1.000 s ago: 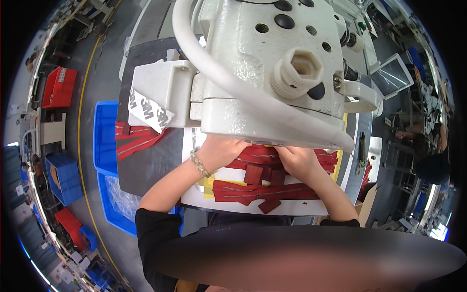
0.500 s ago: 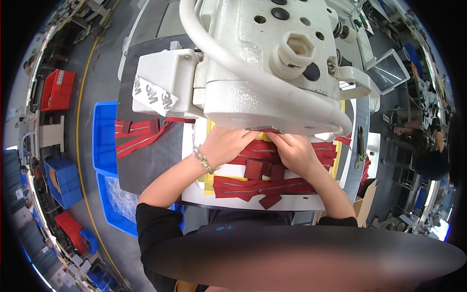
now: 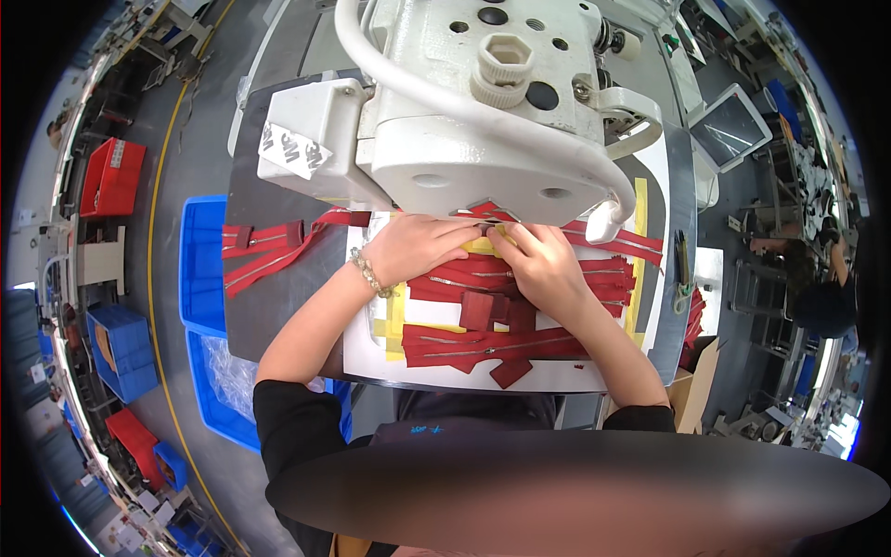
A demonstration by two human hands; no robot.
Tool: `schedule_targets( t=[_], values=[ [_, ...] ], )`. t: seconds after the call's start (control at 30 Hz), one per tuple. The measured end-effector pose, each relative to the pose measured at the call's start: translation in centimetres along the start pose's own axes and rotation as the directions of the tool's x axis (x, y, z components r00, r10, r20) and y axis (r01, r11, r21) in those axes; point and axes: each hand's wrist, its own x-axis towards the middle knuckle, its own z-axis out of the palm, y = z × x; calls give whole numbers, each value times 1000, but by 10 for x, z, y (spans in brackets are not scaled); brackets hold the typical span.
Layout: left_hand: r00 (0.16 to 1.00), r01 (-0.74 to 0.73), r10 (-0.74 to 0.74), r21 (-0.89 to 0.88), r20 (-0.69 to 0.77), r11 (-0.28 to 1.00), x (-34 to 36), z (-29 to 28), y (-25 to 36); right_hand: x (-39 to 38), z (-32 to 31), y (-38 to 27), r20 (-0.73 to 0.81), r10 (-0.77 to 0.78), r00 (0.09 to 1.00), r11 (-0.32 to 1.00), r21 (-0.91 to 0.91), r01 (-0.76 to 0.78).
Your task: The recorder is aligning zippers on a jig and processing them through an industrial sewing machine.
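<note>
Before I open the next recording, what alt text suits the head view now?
A person's left hand and right hand are close together among red zipper strips, at the front of a white machine. Some strips lie on a white sheet, others at left on a dark tabletop, near blue bins.

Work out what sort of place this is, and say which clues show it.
Probably a sewing workshop or factory floor: there is a white machine resembling an industrial sewing machine, red zipper strips spread over the worktable, and a blue bin alongside.
</note>
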Motion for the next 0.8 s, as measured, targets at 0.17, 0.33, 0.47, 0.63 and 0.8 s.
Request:
schedule_targets(
  t=[0.17,0.33,0.47,0.63,0.8],
  values=[
    [1000,25,-25,58,-3,998,1,-1,8,1,3,-3,-8,-26,1000,998,-56,26],
    [999,52,-49,145,-22,988,1,3,12,4,5,-7,-28,-36,999,992,-126,32],
    [997,20,-4,213,-74,977,2,0,15,4,6,-8,-27,-32,999,990,-141,28],
    [998,36,-16,323,-66,946,3,-5,24,0,9,-11,-59,-24,998,985,-174,13],
    [987,92,-44,315,-157,945,-8,8,25,-1,9,-12,-54,0,999,989,-151,-8]
  ],
)
